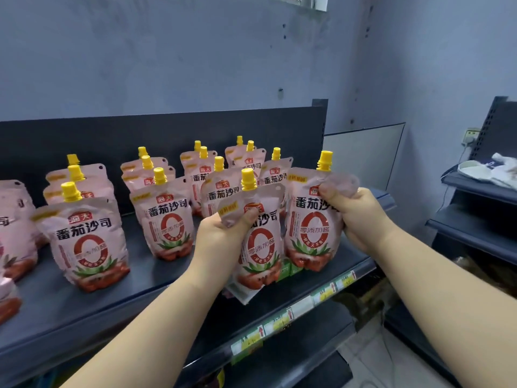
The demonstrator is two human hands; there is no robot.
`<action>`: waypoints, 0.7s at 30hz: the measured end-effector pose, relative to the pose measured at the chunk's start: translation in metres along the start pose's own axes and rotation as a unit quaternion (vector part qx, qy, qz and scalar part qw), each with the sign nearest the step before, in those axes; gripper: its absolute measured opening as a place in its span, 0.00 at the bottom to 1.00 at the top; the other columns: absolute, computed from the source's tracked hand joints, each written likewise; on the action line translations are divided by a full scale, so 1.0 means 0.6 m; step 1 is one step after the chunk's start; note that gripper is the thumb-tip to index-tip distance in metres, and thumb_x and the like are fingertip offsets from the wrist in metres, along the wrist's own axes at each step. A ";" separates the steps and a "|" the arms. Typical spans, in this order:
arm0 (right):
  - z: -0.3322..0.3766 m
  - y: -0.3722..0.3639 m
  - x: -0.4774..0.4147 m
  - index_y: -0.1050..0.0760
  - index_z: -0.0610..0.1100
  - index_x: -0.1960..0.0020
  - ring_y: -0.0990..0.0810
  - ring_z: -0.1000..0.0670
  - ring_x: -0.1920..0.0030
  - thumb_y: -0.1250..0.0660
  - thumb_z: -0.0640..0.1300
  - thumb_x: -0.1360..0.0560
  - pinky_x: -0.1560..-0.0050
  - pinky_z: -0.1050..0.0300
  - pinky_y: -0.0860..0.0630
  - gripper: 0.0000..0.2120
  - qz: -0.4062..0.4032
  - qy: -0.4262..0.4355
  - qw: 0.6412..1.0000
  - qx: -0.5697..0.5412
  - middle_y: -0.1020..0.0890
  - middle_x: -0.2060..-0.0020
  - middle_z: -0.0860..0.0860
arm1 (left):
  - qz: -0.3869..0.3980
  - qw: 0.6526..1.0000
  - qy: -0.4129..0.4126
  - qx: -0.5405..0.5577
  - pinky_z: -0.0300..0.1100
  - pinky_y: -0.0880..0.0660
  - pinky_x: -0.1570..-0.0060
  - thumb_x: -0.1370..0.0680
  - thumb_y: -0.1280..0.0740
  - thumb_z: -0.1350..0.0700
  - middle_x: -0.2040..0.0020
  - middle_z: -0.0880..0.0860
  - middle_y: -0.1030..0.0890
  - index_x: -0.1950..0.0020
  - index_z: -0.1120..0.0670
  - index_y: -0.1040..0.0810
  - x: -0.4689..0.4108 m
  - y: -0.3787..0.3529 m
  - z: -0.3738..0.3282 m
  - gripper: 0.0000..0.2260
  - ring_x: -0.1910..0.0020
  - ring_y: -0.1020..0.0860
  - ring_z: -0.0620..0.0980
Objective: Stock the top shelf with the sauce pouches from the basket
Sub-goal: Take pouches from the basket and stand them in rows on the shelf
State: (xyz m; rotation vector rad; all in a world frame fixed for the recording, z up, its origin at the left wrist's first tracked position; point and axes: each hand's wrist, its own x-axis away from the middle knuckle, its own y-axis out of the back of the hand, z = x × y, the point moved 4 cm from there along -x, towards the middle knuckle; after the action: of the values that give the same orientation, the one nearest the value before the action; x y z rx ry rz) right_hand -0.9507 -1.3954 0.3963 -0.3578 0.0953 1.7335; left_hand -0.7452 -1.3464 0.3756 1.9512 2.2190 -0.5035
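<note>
Pink pouches mid-placement: your left hand [221,239] grips the first pouch [260,247], your right hand [361,219] the second pouch [310,228], at the top shelf [156,275]; next, stand both upright in line.

Dark top shelf [156,278] carries upright pink sauce pouches [91,245].

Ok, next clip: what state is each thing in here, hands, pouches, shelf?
left hand, grips top corner of left pouch
right hand, grips top corner of right pouch
left pouch, capped, tilted, near the front of the top shelf; base contact unclear
right pouch, capped, upright on the top shelf
standing pouches, capped, upright, in rows
top shelf, partly stocked, bare patches between rows
</note>
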 end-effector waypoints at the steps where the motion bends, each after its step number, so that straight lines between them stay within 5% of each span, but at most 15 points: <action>1: -0.008 0.009 -0.007 0.22 0.40 0.53 0.15 0.45 0.57 0.35 0.44 0.27 0.58 0.52 0.18 0.09 0.001 -0.004 1.000 -0.002 0.14 0.59 0.46 | -0.003 1.000 0.004 0.001 0.48 0.19 0.53 0.24 0.33 0.59 0.55 0.56 0.14 0.54 0.56 0.17 -0.007 -0.006 0.009 0.05 0.54 0.16 0.54; 11: -0.056 0.160 -0.097 0.16 0.44 0.59 0.15 0.44 0.57 0.22 0.55 0.45 0.61 0.53 0.19 0.20 0.024 -0.001 0.998 -0.058 0.14 0.58 0.44 | 0.015 0.999 0.022 -0.025 0.51 0.20 0.51 0.24 0.33 0.57 0.55 0.56 0.15 0.54 0.56 0.18 -0.090 -0.132 0.072 0.05 0.55 0.16 0.54; 16: -0.058 0.264 -0.166 0.18 0.40 0.59 0.15 0.44 0.61 0.27 0.51 0.37 0.65 0.53 0.19 0.15 0.020 -0.021 0.998 -0.055 0.14 0.60 0.44 | 0.007 0.999 0.021 -0.030 0.46 0.19 0.54 0.24 0.33 0.58 0.55 0.54 0.14 0.54 0.54 0.18 -0.137 -0.236 0.098 0.05 0.55 0.16 0.52; 21: -0.060 0.348 -0.234 0.17 0.41 0.59 0.15 0.42 0.59 0.18 0.60 0.53 0.63 0.51 0.19 0.30 0.058 -0.020 0.997 -0.053 0.14 0.58 0.42 | -0.031 0.999 0.017 -0.042 0.43 0.19 0.57 0.24 0.33 0.57 0.56 0.52 0.14 0.55 0.53 0.18 -0.176 -0.315 0.121 0.05 0.56 0.16 0.50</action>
State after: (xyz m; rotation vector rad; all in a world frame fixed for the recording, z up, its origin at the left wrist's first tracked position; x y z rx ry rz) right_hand -1.1252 -1.5787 0.3746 -0.4013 -0.0057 1.8638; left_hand -0.9235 -1.4889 0.3712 1.8694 2.2889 -0.3811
